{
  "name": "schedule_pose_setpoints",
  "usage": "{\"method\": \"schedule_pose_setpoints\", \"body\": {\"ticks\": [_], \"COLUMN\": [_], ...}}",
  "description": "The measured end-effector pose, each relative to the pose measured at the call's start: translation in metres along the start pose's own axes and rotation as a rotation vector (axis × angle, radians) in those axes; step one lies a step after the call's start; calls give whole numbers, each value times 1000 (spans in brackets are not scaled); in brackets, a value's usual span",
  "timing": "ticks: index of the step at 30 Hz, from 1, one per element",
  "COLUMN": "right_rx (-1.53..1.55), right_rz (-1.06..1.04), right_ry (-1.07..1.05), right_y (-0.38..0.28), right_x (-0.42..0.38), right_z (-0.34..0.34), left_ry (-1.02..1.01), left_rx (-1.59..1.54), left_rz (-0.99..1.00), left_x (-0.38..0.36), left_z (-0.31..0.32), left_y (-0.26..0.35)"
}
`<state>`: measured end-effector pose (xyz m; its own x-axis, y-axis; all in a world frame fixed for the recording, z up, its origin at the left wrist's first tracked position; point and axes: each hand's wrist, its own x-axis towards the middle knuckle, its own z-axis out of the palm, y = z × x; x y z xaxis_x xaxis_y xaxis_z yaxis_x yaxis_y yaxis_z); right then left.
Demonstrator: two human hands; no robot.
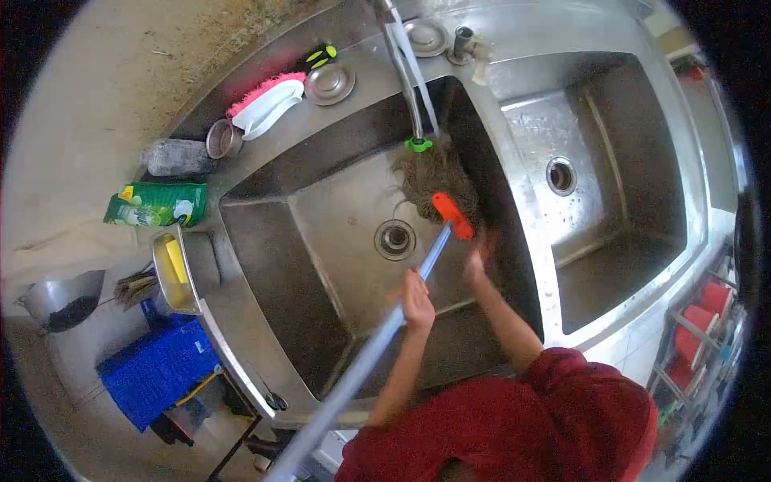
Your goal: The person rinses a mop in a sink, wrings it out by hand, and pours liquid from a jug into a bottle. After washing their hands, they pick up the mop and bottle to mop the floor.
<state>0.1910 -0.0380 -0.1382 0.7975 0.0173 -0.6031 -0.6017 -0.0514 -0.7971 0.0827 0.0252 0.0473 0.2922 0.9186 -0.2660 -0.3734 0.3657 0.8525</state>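
My left hand (416, 299) is wrapped round the pale blue handle (365, 353) of a string mop, which slants from the lower left up into the left sink basin (321, 249). An orange clamp (454, 215) joins the handle to the grey, wet-looking mop strings (434, 178), bunched at the basin's far right side. Just below the clamp is my right hand (479, 255), its fingers smeared by motion. Directly over the strings hangs the metal faucet (407, 76) with a green tip (418, 145).
A drain (395, 239) sits mid-basin; a second basin (598, 217) lies to the right. Along the left ledge are a pink-bristled white brush (271, 106), a metal cup (223, 140), a green pouch (157, 204) and a steel container (175, 273) with a yellow item. Scissors (276, 401) lie near the front edge.
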Motion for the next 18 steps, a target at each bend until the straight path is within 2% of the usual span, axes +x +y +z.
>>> {"method": "schedule_pose_setpoints", "body": {"ticks": [1,2,3,4,5,6,8,10,13,15,18], "right_rx": [176,353,496,599,697,792,937,967,762,285,-651], "right_rz": [229,401,614,726,756,744,633,508,307,118,-194], "right_ry": [-15,-70,-125,-207,-266,-306,-373,-431,-520,-566,-596], "right_y": [39,106,73,48,31,16,-20,-49,-90,-113,-138], "right_x": [2,24,-6,-24,-31,-33,-25,-12,25,58,81], "right_z": [-20,-38,-21,0,22,46,92,129,157,164,164], "left_ry": [59,115,108,206,306,300,182,162,75,-24,64], "left_rx": [-69,-139,-140,-160,-183,-187,-191,-182,-169,-164,-76], "left_rz": [-7,-11,-5,-20,-35,-30,107,170,304,417,424], "left_x": [6,13,19,25,26,25,23,17,8,1,-5], "left_z": [27,53,74,94,108,115,122,121,104,84,53], "left_y": [25,49,69,89,106,121,147,167,176,173,150]}}
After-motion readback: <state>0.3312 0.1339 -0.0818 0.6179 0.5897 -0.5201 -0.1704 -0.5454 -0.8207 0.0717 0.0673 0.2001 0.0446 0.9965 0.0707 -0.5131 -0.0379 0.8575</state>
